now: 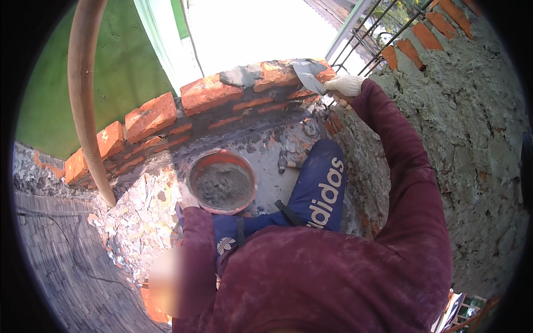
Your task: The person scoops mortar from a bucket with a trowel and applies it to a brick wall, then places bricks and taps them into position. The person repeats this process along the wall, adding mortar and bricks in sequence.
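Observation:
My right hand [345, 86], in a white work glove, is closed round the handle of a trowel [307, 77]. The trowel's flat grey blade lies at the right end of a low brick wall [210, 95], against the top course. Grey mortar [240, 76] is spread over part of that course. At the left side of a round reddish bucket [254, 191] is my left hand [187, 198], close against the rim. Bright light washes out its fingers, so their grip cannot be made out. Inside the bucket sits a heap of grey mortar [224, 186].
A hammer [283, 162] lies beside my bent knee. On the left, a wooden pole [83, 83] leans across the wall before a green panel [44, 105]. A rough mortared wall [455, 155] rises close on my right, with steel bars [383, 36] beyond. Rubble [141, 213] covers the ground.

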`<action>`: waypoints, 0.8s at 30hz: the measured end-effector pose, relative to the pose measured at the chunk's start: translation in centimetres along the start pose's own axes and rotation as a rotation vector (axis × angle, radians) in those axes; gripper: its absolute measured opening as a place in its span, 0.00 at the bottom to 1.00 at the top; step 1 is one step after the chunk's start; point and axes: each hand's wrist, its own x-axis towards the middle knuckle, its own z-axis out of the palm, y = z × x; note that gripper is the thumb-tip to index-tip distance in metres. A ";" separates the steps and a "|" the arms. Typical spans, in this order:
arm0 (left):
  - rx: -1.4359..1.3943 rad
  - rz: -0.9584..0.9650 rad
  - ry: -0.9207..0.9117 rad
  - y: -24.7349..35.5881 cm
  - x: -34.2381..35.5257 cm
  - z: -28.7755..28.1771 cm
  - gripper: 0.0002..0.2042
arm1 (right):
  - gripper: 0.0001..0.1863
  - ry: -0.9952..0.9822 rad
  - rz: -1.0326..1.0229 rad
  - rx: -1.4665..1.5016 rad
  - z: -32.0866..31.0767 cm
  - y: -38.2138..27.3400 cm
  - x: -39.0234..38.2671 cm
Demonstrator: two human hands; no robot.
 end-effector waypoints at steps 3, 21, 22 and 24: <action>-0.021 -0.030 -0.025 -0.8 -0.3 1.1 0.35 | 0.16 0.123 0.255 0.262 -5.1 4.4 3.0; -0.036 -0.093 -0.191 2.4 -0.8 5.8 0.36 | 0.27 0.724 -0.086 0.367 18.2 11.5 7.1; -0.026 -0.096 -0.213 2.6 -0.8 6.6 0.36 | 0.27 0.797 -0.058 0.402 19.4 12.0 8.9; 0.050 -0.083 -0.226 3.0 -0.7 5.7 0.37 | 0.25 0.800 -0.040 0.476 22.2 9.8 10.7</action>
